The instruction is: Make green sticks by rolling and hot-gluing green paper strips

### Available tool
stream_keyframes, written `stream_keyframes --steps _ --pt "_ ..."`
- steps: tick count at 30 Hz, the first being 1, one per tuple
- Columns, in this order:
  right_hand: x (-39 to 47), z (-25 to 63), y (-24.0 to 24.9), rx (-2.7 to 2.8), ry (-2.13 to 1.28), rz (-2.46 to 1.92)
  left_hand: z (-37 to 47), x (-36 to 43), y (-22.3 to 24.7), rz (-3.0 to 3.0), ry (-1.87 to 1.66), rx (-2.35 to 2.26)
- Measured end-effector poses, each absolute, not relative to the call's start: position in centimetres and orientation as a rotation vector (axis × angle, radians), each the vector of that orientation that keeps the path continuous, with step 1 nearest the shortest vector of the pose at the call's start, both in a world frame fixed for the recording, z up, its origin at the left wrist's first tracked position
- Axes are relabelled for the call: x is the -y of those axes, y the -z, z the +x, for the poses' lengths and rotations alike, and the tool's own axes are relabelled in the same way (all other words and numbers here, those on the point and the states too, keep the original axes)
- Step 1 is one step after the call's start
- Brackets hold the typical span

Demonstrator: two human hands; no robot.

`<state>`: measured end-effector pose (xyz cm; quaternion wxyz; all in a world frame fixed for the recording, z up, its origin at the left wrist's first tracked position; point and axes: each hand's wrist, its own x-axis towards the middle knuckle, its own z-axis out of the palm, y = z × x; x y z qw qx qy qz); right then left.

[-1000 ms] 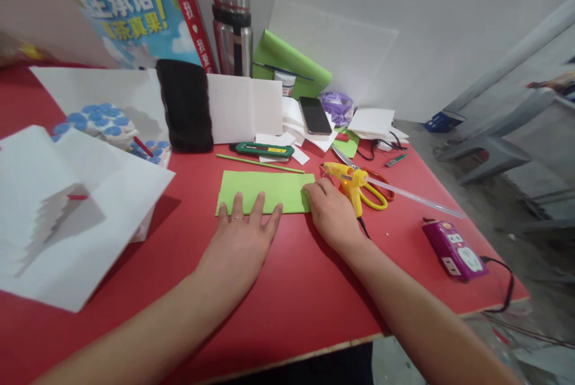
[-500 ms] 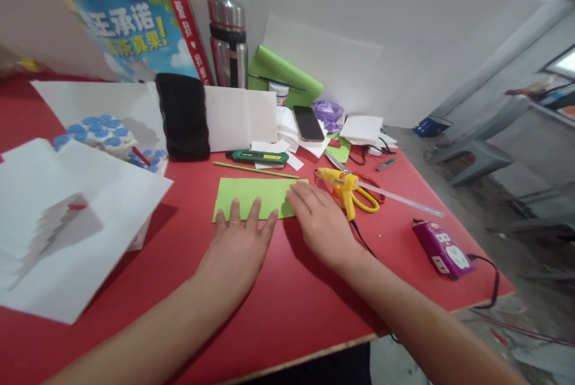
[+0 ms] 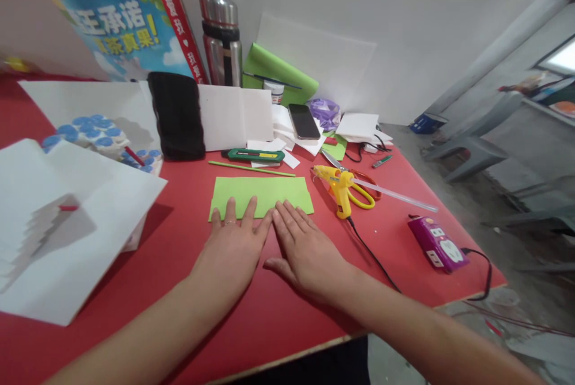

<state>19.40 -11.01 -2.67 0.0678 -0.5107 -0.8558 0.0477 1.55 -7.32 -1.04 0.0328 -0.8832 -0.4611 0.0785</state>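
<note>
A green rectangular sheet (image 3: 265,190) lies flat on the red table (image 3: 269,337). My left hand (image 3: 231,244) rests with spread fingertips on its near left edge. On the near edge, right of centre, lie the fingertips of my right hand (image 3: 309,253), its fingers stretched out and the thumb apart. The two hands almost meet at the middle. Beyond the sheet are a thin green strip (image 3: 251,168) and a green cutter (image 3: 256,155). A yellow glue gun (image 3: 339,184) lies to the right, beside scissors (image 3: 362,195).
White sheets and a blue-dotted object (image 3: 96,130) stand on the left. At the back are a black case (image 3: 176,115), a steel flask (image 3: 221,44), a phone (image 3: 304,121) and a green roll (image 3: 283,73). A purple socket box (image 3: 438,243) sits on the right.
My right hand has slid left and nearer, from the sheet's right part to its near edge, uncovering the right end. The whole view has shifted slightly.
</note>
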Motion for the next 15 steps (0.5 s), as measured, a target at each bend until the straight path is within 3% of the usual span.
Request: stream_keyframes --steps 8,15 --pt "11.4 20.8 2.8 2.529 -0.221 -1.602 0.0 6.9 2.1 -2.724 -0.189 1.341" --pt "11.8 21.9 3.0 2.508 -0.250 -1.660 -4.5 7.1 3.8 -2.722 0.071 1.166"
